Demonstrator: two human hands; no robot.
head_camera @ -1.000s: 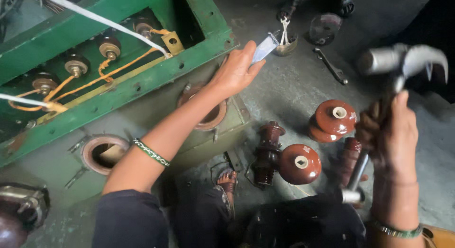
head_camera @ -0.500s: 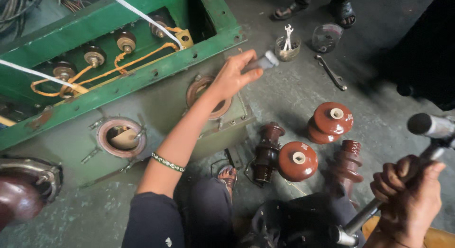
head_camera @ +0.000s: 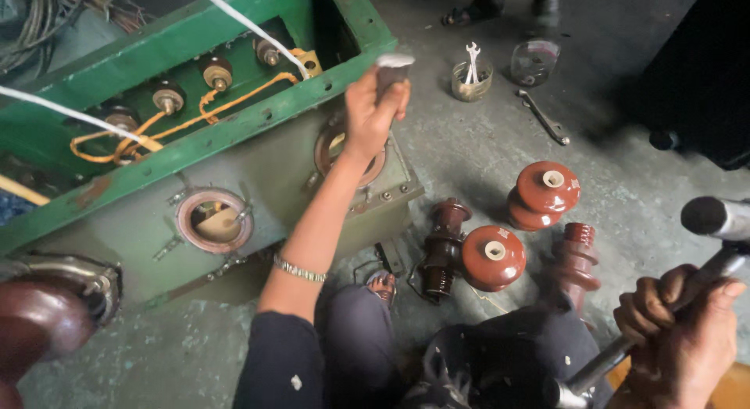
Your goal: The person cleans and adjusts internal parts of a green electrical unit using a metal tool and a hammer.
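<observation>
My left hand (head_camera: pixel 373 112) is stretched out over the green metal box (head_camera: pixel 234 135) and grips a short grey metal chisel (head_camera: pixel 391 67), held upright above a round flanged opening (head_camera: pixel 344 153) in the box's side. My right hand (head_camera: pixel 680 331) is at the lower right, closed around the handle of a steel hammer (head_camera: pixel 715 217) whose head points up and right. Several brown ceramic insulators (head_camera: pixel 492 257) lie on the floor between the two hands.
A second round opening (head_camera: pixel 215 221) is in the box's side further left. Inside the box are terminals with orange wires (head_camera: pixel 187 112). A tin with a spanner (head_camera: pixel 472 79), a lid (head_camera: pixel 535 61) and a wrench (head_camera: pixel 543 116) lie on the concrete floor. Someone's feet (head_camera: pixel 500 7) are at the top.
My left hand has turned the chisel from slanting to upright and drawn it back over the flanged opening. My right hand with the hammer has dropped from raised height to the lower right.
</observation>
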